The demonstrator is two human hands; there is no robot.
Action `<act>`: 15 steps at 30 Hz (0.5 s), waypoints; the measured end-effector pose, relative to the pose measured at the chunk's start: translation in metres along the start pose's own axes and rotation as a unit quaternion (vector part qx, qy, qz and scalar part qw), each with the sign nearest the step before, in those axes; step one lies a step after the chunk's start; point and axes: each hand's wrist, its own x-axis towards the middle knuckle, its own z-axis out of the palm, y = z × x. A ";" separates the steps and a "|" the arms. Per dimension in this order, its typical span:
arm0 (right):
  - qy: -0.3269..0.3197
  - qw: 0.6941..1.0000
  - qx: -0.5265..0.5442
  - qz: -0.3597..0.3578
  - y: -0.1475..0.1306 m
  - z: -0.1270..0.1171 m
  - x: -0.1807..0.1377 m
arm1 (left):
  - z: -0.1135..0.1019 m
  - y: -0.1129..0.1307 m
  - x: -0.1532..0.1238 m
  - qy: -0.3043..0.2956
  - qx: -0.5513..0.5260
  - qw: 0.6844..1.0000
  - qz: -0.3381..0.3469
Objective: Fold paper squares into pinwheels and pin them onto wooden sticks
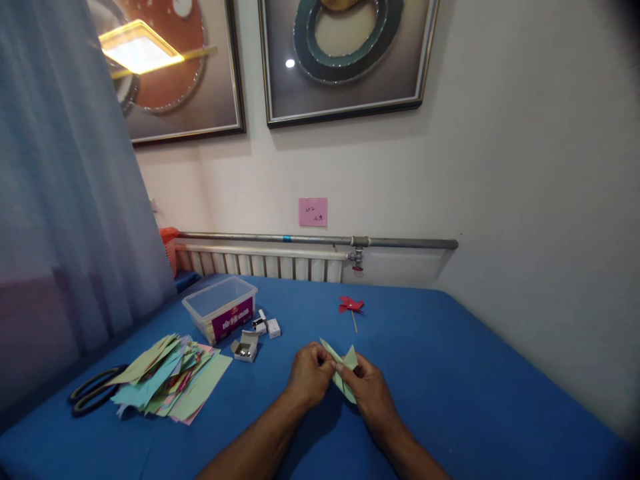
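Both my hands meet over the blue table point(450, 373), near its middle front. My left hand point(309, 375) and my right hand point(367, 390) pinch a folded piece of pale green paper point(345, 363) between them, fingers closed on it. The paper's pointed flaps stick up between the thumbs. A finished red paper pinwheel on a thin stick point(351, 307) lies farther back on the table, apart from my hands.
A pile of coloured paper sheets point(170, 380) lies at the left, with black-handled scissors point(93, 393) beside it. A clear plastic box with a purple label point(221, 308) and small open boxes of pins point(247, 347) stand behind. A radiator and pipe point(310, 240) run along the wall.
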 end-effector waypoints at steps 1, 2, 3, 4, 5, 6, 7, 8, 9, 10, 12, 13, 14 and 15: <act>-0.002 1.000 -0.004 -0.003 -0.002 0.000 -0.001 | 0.000 0.000 0.000 0.001 0.003 1.000 -0.004; -0.007 1.000 -0.006 -0.004 -0.003 0.000 -0.002 | 0.000 0.000 0.000 0.002 0.004 1.000 -0.006; -0.008 1.000 -0.008 -0.005 -0.004 0.000 -0.003 | 0.001 -0.001 -0.001 0.003 0.004 1.000 -0.008; -0.009 1.000 -0.011 -0.005 -0.004 0.000 -0.003 | 0.001 -0.001 -0.001 0.004 0.002 1.000 -0.010; -0.008 1.000 -0.013 -0.005 -0.004 0.000 -0.003 | 0.001 -0.001 -0.001 0.005 0.000 1.000 -0.011; -0.006 1.000 -0.012 -0.006 -0.003 0.000 -0.002 | 0.002 -0.001 -0.001 0.007 -0.003 1.000 -0.011; -0.003 1.000 -0.009 -0.007 -0.003 0.001 -0.001 | 0.002 -0.001 -0.001 0.011 -0.005 1.000 -0.009; 0.002 1.000 -0.003 -0.007 -0.003 0.001 0.000 | 0.002 0.000 0.000 0.017 -0.007 1.000 -0.008; 0.008 1.000 0.008 -0.004 -0.003 0.000 0.000 | 0.002 0.000 0.000 0.023 -0.011 1.000 -0.009; 0.016 1.000 0.021 0.001 -0.004 0.000 0.001 | 0.002 0.001 0.000 0.032 -0.019 0.999 -0.014; 0.026 0.998 0.052 0.016 -0.007 -0.001 0.000 | 0.001 0.004 0.001 0.055 -0.052 0.996 -0.045; 0.024 0.997 0.069 0.023 -0.009 -0.001 -0.001 | 0.000 0.005 0.001 0.060 -0.081 0.992 -0.070; 0.016 0.996 0.084 0.026 -0.011 -0.001 -0.003 | 0.000 0.005 0.001 0.055 -0.119 0.986 -0.099; 0.005 0.995 0.096 0.027 -0.013 -0.002 -0.004 | 0.000 0.005 0.001 0.038 -0.166 0.977 -0.128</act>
